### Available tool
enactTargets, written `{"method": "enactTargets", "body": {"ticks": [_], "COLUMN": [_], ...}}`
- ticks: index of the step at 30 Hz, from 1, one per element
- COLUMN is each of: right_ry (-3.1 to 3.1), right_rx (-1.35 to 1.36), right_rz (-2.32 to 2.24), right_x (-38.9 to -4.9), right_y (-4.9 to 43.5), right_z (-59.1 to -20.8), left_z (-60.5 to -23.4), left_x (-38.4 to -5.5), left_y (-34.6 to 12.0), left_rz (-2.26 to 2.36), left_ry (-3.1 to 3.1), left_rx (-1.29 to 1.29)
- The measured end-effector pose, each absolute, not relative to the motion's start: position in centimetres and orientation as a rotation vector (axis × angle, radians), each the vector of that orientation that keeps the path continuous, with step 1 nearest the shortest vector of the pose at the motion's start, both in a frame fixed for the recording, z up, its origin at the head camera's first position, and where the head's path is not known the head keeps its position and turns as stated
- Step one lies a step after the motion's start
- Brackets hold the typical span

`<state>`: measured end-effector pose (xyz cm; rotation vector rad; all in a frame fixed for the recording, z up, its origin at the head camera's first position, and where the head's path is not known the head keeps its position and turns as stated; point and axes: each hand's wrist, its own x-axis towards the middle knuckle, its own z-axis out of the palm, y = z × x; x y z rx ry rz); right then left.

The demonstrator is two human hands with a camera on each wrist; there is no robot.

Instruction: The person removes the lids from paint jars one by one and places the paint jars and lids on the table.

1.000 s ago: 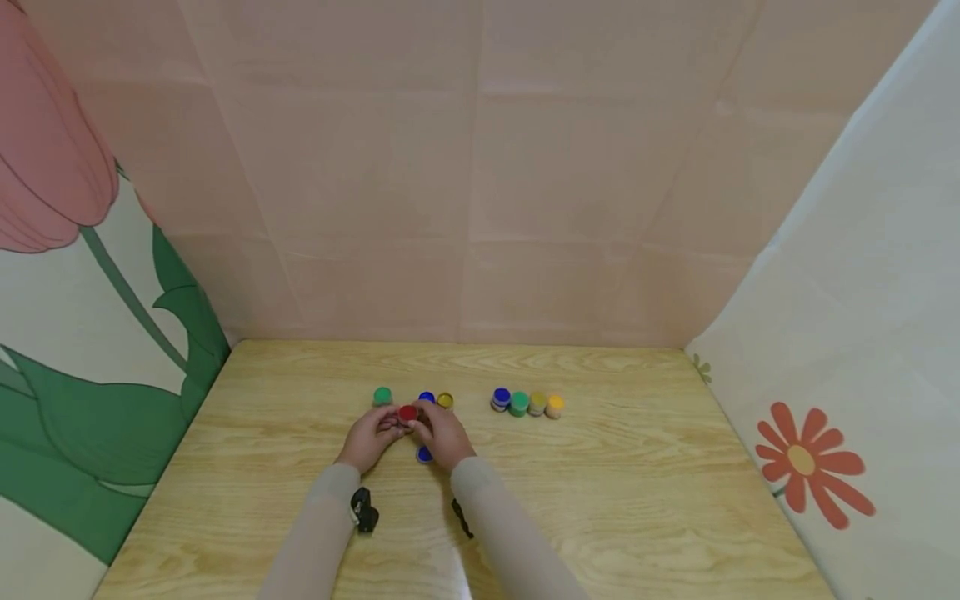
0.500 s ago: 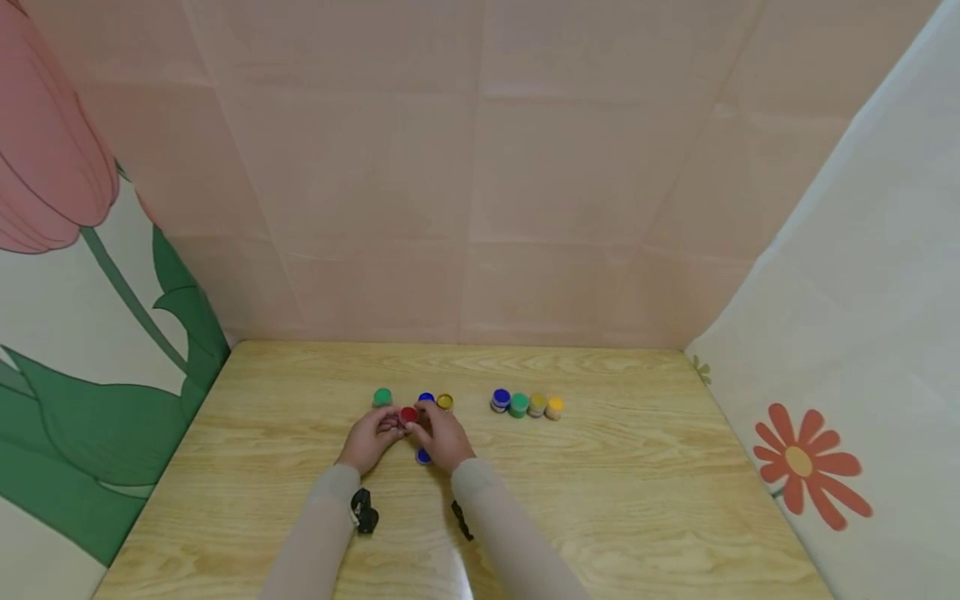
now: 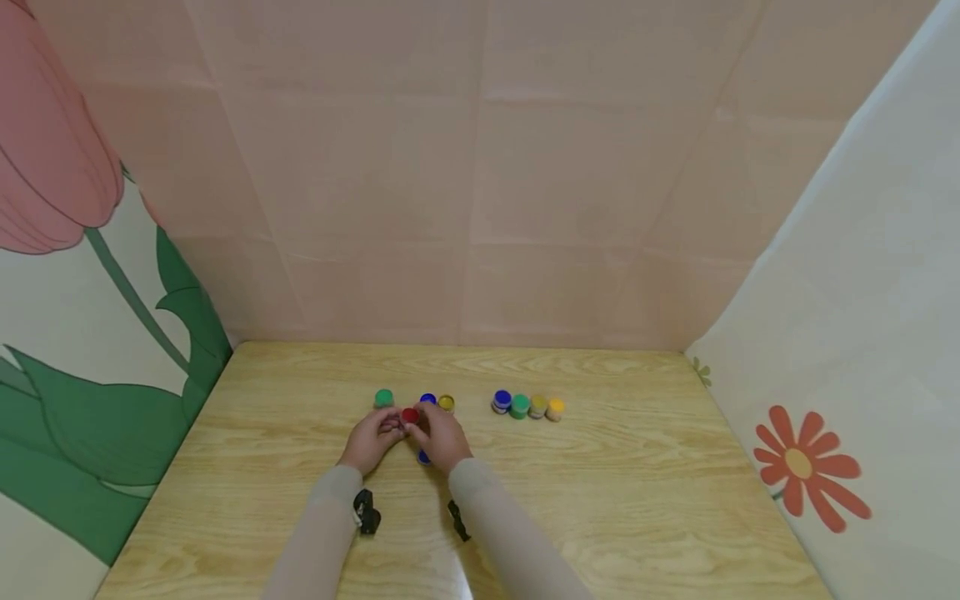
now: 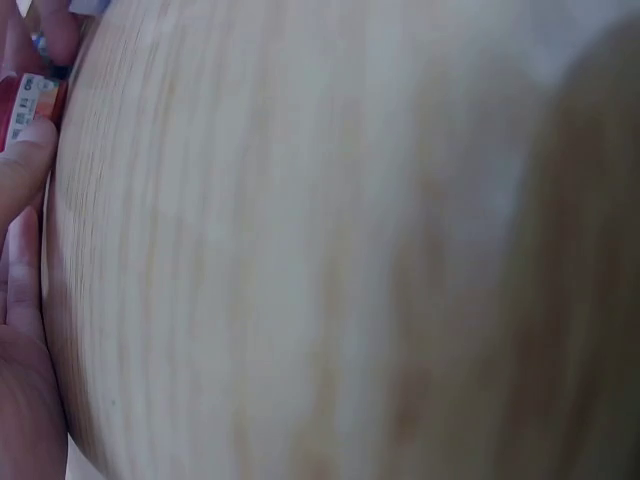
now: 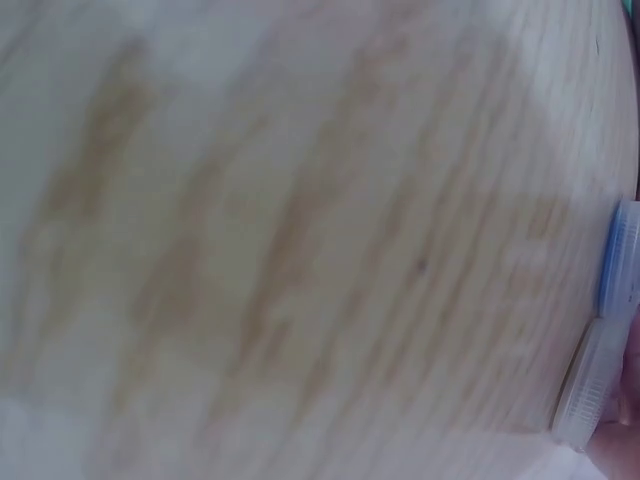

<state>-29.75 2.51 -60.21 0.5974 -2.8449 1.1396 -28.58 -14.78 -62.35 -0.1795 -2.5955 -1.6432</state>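
A small red paint jar (image 3: 409, 415) is held just above the table between both hands. My left hand (image 3: 371, 442) grips it from the left; in the left wrist view a thumb (image 4: 28, 150) presses its printed label. My right hand (image 3: 444, 437) pinches the jar's right side with curled fingers. Whether the red top is a lid or bare paint is too small to tell. Partly under the right hand lies a blue round piece (image 3: 424, 457). Behind the hands stand a green jar (image 3: 384, 397), a blue one (image 3: 427, 398) and a gold one (image 3: 446, 403).
Right of the hands, a blue jar (image 3: 502, 400), a green jar (image 3: 520, 406), an olive-gold jar (image 3: 537, 406) and an orange-yellow jar (image 3: 555, 409) form a row. The right wrist view shows a clear ridged lid (image 5: 588, 385) touching a blue piece (image 5: 622, 262). Cloth walls border the wooden table (image 3: 637, 500).
Both hands keep their hold on the red paint jar with barely any movement. The jars on the table stay where they were.
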Motion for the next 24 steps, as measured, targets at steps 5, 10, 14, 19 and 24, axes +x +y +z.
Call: {"method": "enactTargets", "body": {"ticks": [5,10,14,19,24], "right_ry": [-2.84,-2.81,-2.759,-2.678,-2.594], "right_rx": [0.598,0.611,0.633,0.684,0.719], "right_rz": [1.105,1.053,1.048,0.985,0.916], "right_x": [-29.43,-29.2,-29.07,-29.16,-29.51], "right_y": [2.43,2.35,2.38,2.58,2.77], "right_z": [-59.98,-59.92,-59.68,-59.73,-60.11], "left_z": [-62.75,-63.2,-63.34,-63.08,-62.59], "left_x": [-28.71,-28.87,-28.91,-28.65,-28.25], "left_y": [-14.79,-14.88,-14.95,-14.95,-14.84], "left_rz": [-1.643,-1.622,-1.622,-1.611,-1.62], "left_ry": [-2.584,-2.572,-2.557,-2.554,-2.559], "left_rx": [-0.192,-0.217,-0.228,-0.253,-0.241]}}
